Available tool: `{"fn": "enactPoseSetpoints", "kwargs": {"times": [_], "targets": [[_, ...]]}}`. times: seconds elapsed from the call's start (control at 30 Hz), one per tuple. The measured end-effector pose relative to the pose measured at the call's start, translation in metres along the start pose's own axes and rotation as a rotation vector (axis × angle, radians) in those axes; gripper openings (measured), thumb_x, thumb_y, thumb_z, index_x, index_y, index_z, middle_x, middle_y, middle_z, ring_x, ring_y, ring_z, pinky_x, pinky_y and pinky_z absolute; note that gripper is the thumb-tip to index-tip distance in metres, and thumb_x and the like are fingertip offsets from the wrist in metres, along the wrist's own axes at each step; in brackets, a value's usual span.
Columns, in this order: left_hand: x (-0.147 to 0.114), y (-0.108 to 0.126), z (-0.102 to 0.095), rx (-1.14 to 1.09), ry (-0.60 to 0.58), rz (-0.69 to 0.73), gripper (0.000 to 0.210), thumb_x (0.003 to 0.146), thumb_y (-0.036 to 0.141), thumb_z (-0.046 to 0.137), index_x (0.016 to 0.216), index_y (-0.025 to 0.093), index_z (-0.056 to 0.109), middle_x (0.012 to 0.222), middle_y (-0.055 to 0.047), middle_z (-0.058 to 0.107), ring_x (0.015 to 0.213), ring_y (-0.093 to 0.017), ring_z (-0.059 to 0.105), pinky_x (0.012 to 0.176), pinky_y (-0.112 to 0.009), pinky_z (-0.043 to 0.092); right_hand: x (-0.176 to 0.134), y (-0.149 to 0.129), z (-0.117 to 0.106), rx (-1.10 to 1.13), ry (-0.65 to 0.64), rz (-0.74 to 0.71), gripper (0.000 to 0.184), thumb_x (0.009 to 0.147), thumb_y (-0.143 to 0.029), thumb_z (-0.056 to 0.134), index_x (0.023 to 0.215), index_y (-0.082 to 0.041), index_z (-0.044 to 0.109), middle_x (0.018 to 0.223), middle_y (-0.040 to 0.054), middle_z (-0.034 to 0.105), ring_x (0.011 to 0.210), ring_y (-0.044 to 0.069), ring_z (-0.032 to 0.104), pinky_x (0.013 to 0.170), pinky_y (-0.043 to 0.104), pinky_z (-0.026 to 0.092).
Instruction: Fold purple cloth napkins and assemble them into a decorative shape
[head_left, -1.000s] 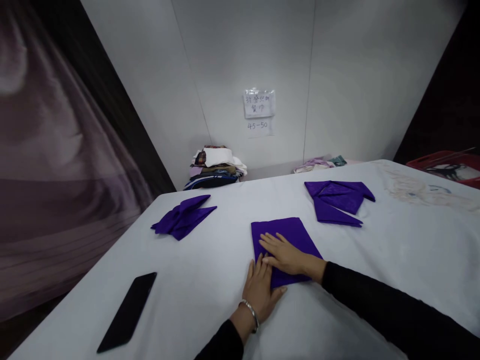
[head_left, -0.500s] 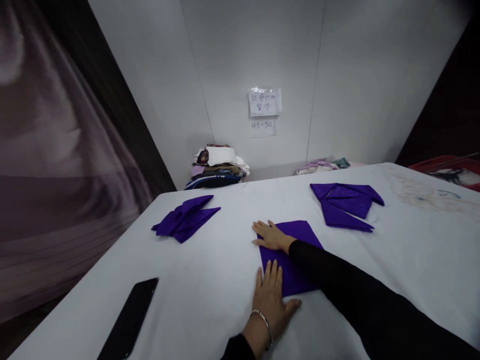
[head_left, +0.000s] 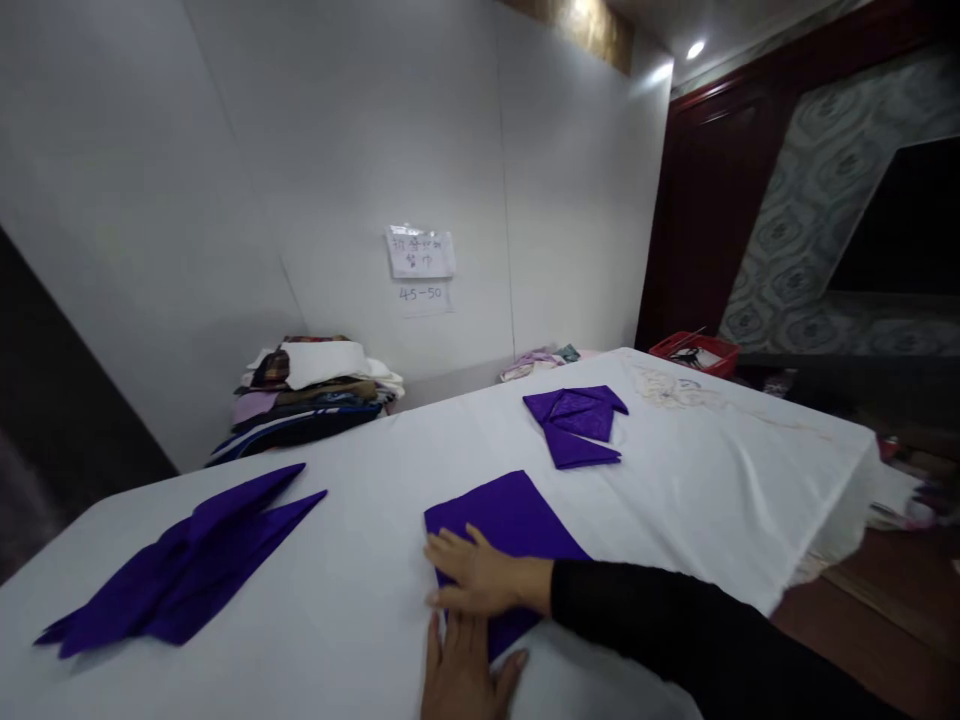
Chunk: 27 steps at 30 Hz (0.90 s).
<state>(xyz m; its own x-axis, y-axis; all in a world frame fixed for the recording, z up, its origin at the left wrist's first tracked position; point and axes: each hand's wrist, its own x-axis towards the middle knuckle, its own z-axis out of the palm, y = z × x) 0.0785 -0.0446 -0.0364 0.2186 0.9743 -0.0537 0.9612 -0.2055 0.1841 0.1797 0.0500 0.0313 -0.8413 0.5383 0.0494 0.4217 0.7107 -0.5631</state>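
Note:
A purple cloth napkin (head_left: pixel 504 515), folded into a flat rectangle, lies on the white-covered table. My right hand (head_left: pixel 476 572) reaches in from the right and rests palm down on the napkin's left part, fingers spread. Just below it, my left hand (head_left: pixel 463 675) lies flat at the napkin's near left edge. Its fingertips are partly hidden beneath my right hand. Neither hand grips anything. To the left is a second purple napkin (head_left: pixel 187 555) folded into pointed wings. Farther back on the right lies another folded purple napkin (head_left: pixel 576 425) with pointed corners.
A pile of folded clothes (head_left: pixel 315 395) sits behind the table at left, with a smaller cloth pile (head_left: pixel 536 362) farther right. A paper sign (head_left: pixel 421 252) hangs on the wall. A red basket (head_left: pixel 701 355) stands beyond the table's far right corner.
The view has swung to the right, and the phone has left it. My right hand has slid toward me along the napkin's left edge, closer to my left hand.

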Motion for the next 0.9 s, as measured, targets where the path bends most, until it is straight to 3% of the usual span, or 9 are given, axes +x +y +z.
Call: {"fn": "enactPoseSetpoints", "kwargs": {"times": [0.07,0.17,0.37,0.5,0.7,0.9], "targets": [[0.001,-0.001,0.003,0.017,0.006,-0.001,0.071,0.079,0.060,0.035,0.132,0.014,0.038,0.140,-0.011,0.032,0.133,-0.030,0.020,0.108,-0.054,0.012,-0.033,-0.003,0.008,-0.009,-0.002,-0.008,0.072,0.087,-0.061,0.027,0.143,-0.019,0.009,0.148,0.0132,0.014,0.136,0.024,0.007,0.107,0.051,0.001],[0.003,-0.002,0.006,0.032,0.028,-0.015,0.073,0.078,0.059,0.035,0.135,0.013,0.033,0.143,-0.011,0.023,0.134,-0.029,0.018,0.107,-0.054,0.013,-0.076,0.014,0.009,-0.092,0.057,0.088,0.072,0.085,-0.061,0.033,0.142,-0.022,0.016,0.147,0.0122,0.017,0.135,0.026,0.010,0.106,0.051,-0.001],[0.004,-0.004,0.006,0.044,0.067,-0.003,0.074,0.079,0.061,0.034,0.135,0.013,0.031,0.144,-0.011,0.022,0.133,-0.030,0.020,0.106,-0.055,0.017,-0.131,0.071,-0.026,-0.208,0.130,0.380,0.070,0.085,-0.062,0.031,0.141,-0.020,0.021,0.146,0.0137,0.017,0.135,0.028,0.011,0.105,0.054,0.002],[0.003,-0.002,0.001,0.076,0.057,-0.008,0.074,0.079,0.061,0.031,0.135,0.012,0.031,0.143,-0.011,0.022,0.133,-0.029,0.020,0.106,-0.054,0.019,-0.135,0.062,-0.028,-0.207,0.165,0.414,0.070,0.086,-0.061,0.028,0.142,-0.020,0.019,0.147,0.0138,0.013,0.135,0.027,0.007,0.105,0.054,0.001],[0.000,0.006,-0.013,0.087,-0.012,-0.035,0.075,0.079,0.061,0.031,0.135,0.011,0.030,0.143,-0.012,0.021,0.133,-0.029,0.019,0.106,-0.054,0.018,-0.114,0.026,0.004,-0.142,0.101,0.083,0.072,0.083,-0.062,0.036,0.141,-0.024,0.018,0.146,0.0111,0.020,0.134,0.027,0.014,0.106,0.053,0.003],[-0.001,0.008,-0.016,0.085,-0.015,-0.046,0.072,0.080,0.058,0.031,0.136,0.012,0.028,0.144,-0.010,0.018,0.134,-0.028,0.016,0.107,-0.053,0.016,-0.129,0.048,-0.009,-0.169,0.084,0.170,0.073,0.082,-0.064,0.035,0.141,-0.022,0.021,0.146,0.0127,0.021,0.134,0.028,0.013,0.105,0.055,0.003]]}}
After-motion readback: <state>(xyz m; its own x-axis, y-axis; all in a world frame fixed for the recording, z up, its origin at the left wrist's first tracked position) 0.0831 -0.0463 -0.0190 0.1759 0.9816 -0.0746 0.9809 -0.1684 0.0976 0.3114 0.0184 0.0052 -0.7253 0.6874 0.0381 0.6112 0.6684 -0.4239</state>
